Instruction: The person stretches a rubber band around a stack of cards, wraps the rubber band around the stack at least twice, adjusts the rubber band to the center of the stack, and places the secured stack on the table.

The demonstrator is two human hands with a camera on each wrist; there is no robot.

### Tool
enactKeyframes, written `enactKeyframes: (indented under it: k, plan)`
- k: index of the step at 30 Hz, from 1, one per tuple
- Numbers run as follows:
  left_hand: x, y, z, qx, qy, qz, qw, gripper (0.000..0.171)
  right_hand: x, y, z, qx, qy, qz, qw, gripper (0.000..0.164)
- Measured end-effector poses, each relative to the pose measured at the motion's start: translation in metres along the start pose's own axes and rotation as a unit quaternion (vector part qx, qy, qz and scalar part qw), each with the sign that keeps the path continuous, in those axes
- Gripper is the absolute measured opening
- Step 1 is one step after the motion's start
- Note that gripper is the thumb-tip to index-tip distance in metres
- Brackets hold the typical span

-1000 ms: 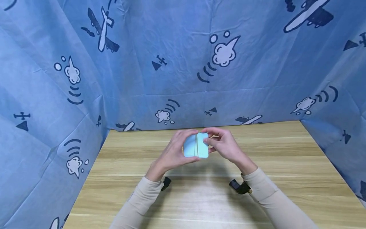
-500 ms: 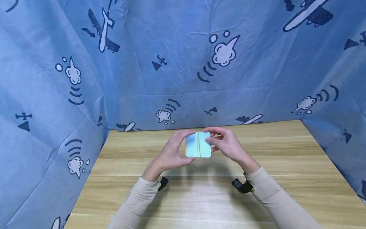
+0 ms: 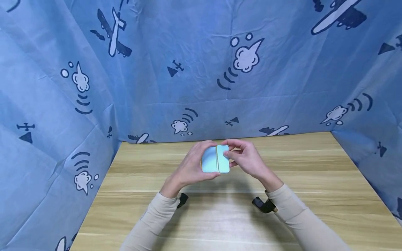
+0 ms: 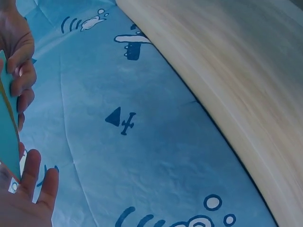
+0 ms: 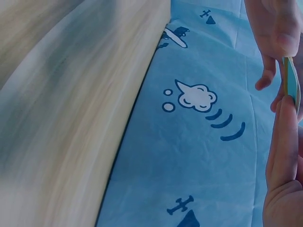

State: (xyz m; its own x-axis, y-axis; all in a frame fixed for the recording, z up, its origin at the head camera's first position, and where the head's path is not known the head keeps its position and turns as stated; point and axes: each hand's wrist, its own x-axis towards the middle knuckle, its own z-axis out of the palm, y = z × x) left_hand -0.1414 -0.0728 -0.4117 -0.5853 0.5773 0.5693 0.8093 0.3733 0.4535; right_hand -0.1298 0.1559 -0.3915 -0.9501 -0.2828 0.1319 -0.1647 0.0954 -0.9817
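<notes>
A stack of light blue cards [image 3: 208, 161] with rounded corners is held up above the wooden table in the head view. A thin yellowish rubber band [image 3: 217, 161] runs across its face from top to bottom, right of the middle. My left hand [image 3: 190, 168] grips the stack from the left, fingers at the top edge and thumb at the bottom. At the right edge, my right hand [image 3: 248, 159] pinches the cards, its thumb on the face. In the left wrist view the cards [image 4: 8, 127] show only partly; the right wrist view catches the stack [image 5: 291, 82] nearly edge-on.
A light wooden table [image 3: 220, 223] lies below the hands. Blue cloth [image 3: 201, 80] printed with planes and clouds hangs behind and along the sides. Black wrist-worn cameras [image 3: 263, 205] sit beneath both sleeves.
Half a second ago the hands were slightly farther apart, with two band strands visible. Now the left hand reaches farther over the cards, the stack is slightly left, and the strands nearly line up.
</notes>
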Motion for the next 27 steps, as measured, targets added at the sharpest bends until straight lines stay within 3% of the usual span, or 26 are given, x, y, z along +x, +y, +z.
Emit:
enactKeyframes:
  k: [8, 16, 27]
  plan:
    - [-0.0014, 0.0016, 0.0046, -0.013, 0.011, 0.002, 0.9998, 0.090, 0.0002, 0.0024, -0.0007, -0.001, -0.001, 0.000, 1.000, 0.029]
    - [-0.0064, 0.0014, 0.0032, -0.045, -0.004, -0.029, 0.9985, 0.085, -0.0002, 0.0012, -0.0036, 0.001, -0.004, 0.002, 1.000, 0.029]
    - [-0.0064, 0.0009, 0.0105, -0.071, 0.006, -0.025, 0.9971, 0.082, -0.0004, 0.0022, -0.0018, 0.003, -0.001, -0.001, 1.000, 0.029]
